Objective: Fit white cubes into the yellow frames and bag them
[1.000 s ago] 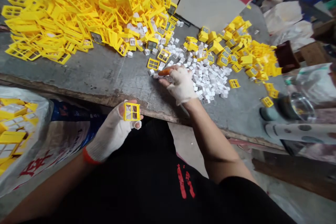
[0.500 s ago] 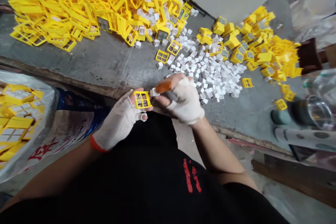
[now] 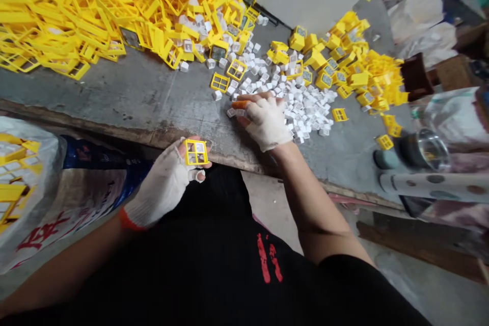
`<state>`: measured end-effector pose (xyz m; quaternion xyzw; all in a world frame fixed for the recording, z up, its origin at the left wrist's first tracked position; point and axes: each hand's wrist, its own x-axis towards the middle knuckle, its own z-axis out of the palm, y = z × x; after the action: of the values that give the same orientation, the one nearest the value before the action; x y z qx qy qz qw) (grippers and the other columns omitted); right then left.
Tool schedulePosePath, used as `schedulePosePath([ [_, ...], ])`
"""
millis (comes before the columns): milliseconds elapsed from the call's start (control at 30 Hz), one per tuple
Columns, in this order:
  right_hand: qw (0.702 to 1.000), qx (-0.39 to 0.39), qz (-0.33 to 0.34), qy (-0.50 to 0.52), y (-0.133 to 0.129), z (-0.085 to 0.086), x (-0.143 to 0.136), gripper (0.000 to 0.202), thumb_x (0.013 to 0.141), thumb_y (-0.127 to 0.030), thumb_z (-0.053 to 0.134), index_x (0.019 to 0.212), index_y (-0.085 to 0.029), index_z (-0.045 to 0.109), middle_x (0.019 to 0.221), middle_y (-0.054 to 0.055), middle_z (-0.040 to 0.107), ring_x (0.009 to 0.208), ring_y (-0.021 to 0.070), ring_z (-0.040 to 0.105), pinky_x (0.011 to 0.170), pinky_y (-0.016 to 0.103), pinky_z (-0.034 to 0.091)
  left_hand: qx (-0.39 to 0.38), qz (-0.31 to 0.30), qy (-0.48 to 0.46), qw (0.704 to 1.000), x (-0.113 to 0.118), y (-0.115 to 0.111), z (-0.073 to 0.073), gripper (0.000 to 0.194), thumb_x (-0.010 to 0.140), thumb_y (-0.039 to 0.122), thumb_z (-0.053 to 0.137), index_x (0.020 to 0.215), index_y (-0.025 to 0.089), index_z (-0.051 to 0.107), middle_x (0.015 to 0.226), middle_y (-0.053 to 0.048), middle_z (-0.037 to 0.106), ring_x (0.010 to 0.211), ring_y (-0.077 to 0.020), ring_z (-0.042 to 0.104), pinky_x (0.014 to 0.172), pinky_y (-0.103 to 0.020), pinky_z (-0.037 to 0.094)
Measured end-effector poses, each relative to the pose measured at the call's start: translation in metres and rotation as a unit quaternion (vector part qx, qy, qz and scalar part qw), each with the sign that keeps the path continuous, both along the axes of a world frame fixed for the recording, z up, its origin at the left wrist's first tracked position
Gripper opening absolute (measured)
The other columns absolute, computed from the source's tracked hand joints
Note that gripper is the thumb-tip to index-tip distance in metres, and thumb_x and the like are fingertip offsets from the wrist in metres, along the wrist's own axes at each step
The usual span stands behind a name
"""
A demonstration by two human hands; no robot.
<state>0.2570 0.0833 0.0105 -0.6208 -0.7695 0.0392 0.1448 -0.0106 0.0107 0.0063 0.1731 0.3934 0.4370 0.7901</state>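
My left hand [image 3: 166, 178], in a white knitted glove with bare fingertips, holds a small yellow window frame [image 3: 196, 152] with four panes. A white piece [image 3: 199, 147] sits in its upper right pane; fingers show through the other panes. Over the table, at the left edge of a heap of white cubes [image 3: 305, 107], is my right hand [image 3: 267, 119], also gloved. Orange wrapping covers one of its fingers. Between that finger and the thumb is a small white cube [image 3: 240, 112], with another beside it on the tabletop.
A large heap of yellow frames [image 3: 91, 10] covers the table's back left. More yellow pieces [image 3: 355, 71] are piled at the right, near a metal bowl [image 3: 428, 150]. An open sack [image 3: 49, 178] of yellow and white pieces stands at lower left. The grey table [image 3: 153, 97] has a worn front edge.
The right hand has left the frame and moved out to the white cubes. A white piece now shows in the frame's upper right pane. The view has shifted slightly rightward.
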Motion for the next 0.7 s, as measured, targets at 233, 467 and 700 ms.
schedulePosePath([
  [233,0.997,-0.020,0.074,0.022,-0.011,0.007,-0.019,0.029,0.112,-0.047,0.060,0.111,-0.033,0.085,0.119,0.010,0.085,0.127,0.0390,0.065,0.112,0.066,0.044,0.002,0.015,0.005,1.000,0.000,0.000,-0.002,0.050,0.084,0.050,0.099,0.120,0.022,0.079,0.113,-0.009,0.082,0.087,-0.0242,0.077,0.062,-0.029,0.059],
  [467,0.978,0.008,0.172,0.122,-0.082,0.008,-0.056,0.031,0.115,-0.042,0.058,0.117,-0.036,0.088,0.116,0.004,0.088,0.118,0.0309,0.074,0.111,0.055,0.052,0.034,0.022,0.001,0.999,0.008,-0.004,-0.004,0.031,0.081,0.033,0.102,0.108,0.028,0.089,0.117,-0.004,0.084,0.099,-0.0216,0.077,0.070,-0.028,0.064],
  [700,0.973,0.060,0.171,0.141,-0.091,-0.004,-0.057,0.035,0.117,-0.043,0.054,0.121,-0.035,0.088,0.114,0.003,0.089,0.116,0.0281,0.075,0.109,0.053,0.053,0.045,0.054,0.017,0.997,0.011,-0.014,-0.002,0.022,0.082,0.026,0.099,0.102,0.030,0.090,0.111,-0.003,0.086,0.094,-0.0223,0.077,0.069,-0.030,0.063],
])
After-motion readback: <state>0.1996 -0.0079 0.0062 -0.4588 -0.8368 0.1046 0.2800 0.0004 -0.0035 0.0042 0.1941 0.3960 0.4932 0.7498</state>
